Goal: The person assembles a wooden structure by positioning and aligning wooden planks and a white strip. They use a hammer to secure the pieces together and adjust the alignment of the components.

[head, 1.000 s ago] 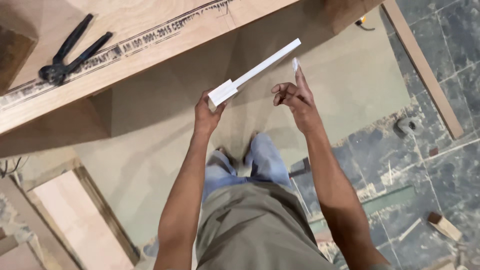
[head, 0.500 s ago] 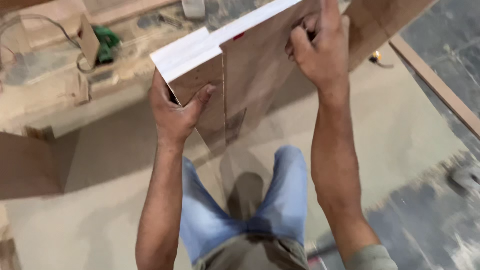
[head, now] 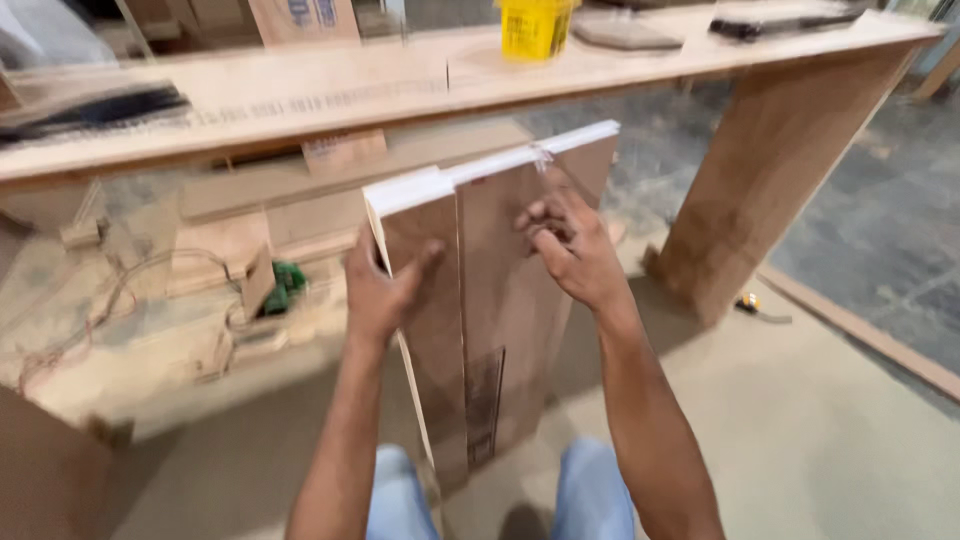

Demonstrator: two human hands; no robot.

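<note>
I hold a tall brown plywood panel with a white top edge upright in front of my knees. My left hand grips its left edge near the top, thumb across the brown face. My right hand presses on the face near the upper right, fingers curled at a seam. A narrower strip of the panel sits along the left side, divided by a vertical line. The panel's bottom end reaches down between my legs in blue jeans.
A long plywood workbench crosses the back, with a yellow container and dark tools on it. Its thick leg stands at the right. Wires and a green object lie on the dusty floor at the left. A wooden strip lies on the floor at the right.
My view has tilted up from the floor to the bench. The panel went from edge-on to facing me, and both hands shifted on its upper part.
</note>
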